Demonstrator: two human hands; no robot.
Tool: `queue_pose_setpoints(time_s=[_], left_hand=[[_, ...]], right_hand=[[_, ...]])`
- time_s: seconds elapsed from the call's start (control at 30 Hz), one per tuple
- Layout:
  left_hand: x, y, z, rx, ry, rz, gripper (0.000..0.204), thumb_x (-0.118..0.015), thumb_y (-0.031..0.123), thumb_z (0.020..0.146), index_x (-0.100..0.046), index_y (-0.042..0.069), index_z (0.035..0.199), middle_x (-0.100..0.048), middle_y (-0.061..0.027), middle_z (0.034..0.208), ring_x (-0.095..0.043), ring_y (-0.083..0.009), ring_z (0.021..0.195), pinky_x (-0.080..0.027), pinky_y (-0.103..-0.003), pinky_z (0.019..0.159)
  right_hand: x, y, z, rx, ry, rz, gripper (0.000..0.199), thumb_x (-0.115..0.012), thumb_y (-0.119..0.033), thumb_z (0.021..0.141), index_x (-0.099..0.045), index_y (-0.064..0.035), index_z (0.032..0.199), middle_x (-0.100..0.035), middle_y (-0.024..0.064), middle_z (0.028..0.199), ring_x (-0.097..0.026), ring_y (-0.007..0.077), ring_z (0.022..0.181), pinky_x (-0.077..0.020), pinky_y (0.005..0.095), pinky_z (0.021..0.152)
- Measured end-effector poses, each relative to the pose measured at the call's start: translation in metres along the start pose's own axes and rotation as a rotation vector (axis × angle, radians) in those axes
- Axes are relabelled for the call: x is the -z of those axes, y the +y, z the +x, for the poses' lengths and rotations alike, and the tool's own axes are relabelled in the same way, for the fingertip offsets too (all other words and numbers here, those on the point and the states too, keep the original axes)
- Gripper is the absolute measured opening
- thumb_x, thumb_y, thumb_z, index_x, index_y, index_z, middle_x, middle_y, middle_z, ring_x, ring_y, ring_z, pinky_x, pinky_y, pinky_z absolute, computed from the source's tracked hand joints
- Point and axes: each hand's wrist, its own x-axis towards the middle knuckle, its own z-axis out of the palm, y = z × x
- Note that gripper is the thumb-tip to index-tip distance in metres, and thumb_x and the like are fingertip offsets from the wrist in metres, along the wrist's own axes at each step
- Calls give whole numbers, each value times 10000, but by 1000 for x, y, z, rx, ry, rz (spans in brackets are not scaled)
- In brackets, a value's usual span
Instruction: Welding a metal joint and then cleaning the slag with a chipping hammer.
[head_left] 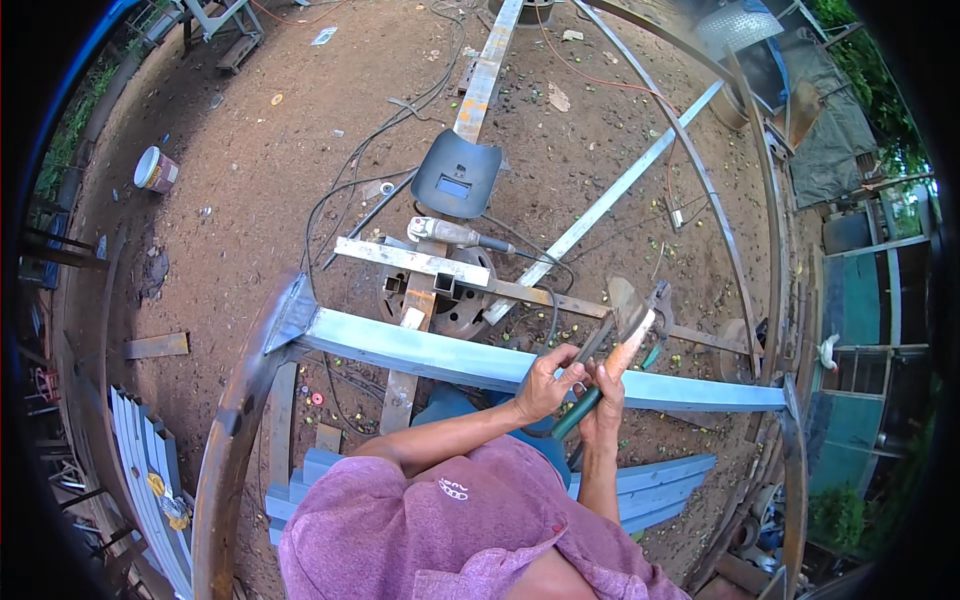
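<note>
The left hand (545, 382) and the right hand (603, 405) meet just above a long pale steel bar (420, 350) that runs across the view from a rusty curved frame (232, 420) on the left to another upright on the right. The left hand's fingers (565, 360) curl round the dark jaws end of a pair of pliers (585, 385) with green handles, which slant down between the two hands. The right hand's fingers are wrapped tight round the wooden handle of a hammer (628, 322), its grey head lifted up and away from the bar. Both hands sit close together, touching or nearly so.

Beyond the bar, on the bare dirt ground (260, 170), a dark welding mask (456, 175) lies on a long rusty beam. Just below it rests an angle grinder (445, 232) beside a crosswise steel strip. Black cables trail across the dirt. A small paint tub (155, 168) stands far to the left, and blue corrugated sheets (140, 450) lie at the lower left.
</note>
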Motion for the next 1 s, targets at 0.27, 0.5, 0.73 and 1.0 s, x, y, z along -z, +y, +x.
queue_pose_setpoints(time_s=[0.27, 0.5, 0.73, 1.0], left_hand=[[-28, -49, 54, 13, 102, 166, 334, -699, 251, 926, -596, -7, 1110, -572, -27, 938, -549, -108, 803, -482, -270, 722], [13, -70, 105, -110, -243, 343, 282, -718, 201, 874, -659, -16, 1044, -632, -129, 1024, -661, -277, 822, -529, -400, 775], [257, -107, 242, 197, 337, 963, 170, -642, 111, 831, -702, 46, 977, -712, -183, 919, -693, -353, 880, -540, -454, 783], [475, -181, 401, 447, 1059, 964, 598, -705, 153, 768, -546, 45, 1334, -590, -309, 1240, -599, -410, 1164, -478, -453, 1009]], right_hand=[[18, -12, 49, 115, -40, -82, 228, -649, -241, 926, -570, -31, 970, -585, 43, 834, -567, 126, 729, -467, 288, 662], [40, -19, 89, 142, 183, -265, 264, -658, -271, 880, -556, -29, 849, -569, 70, 631, -510, 130, 463, -380, 231, 407], [107, -32, 102, 106, 513, -299, 244, -636, -281, 888, -552, -53, 869, -560, 81, 605, -514, 155, 436, -386, 242, 367], [186, -63, 89, -86, 702, -349, 224, -597, -359, 912, -570, -137, 909, -574, 38, 626, -507, 161, 434, -410, 250, 377]])
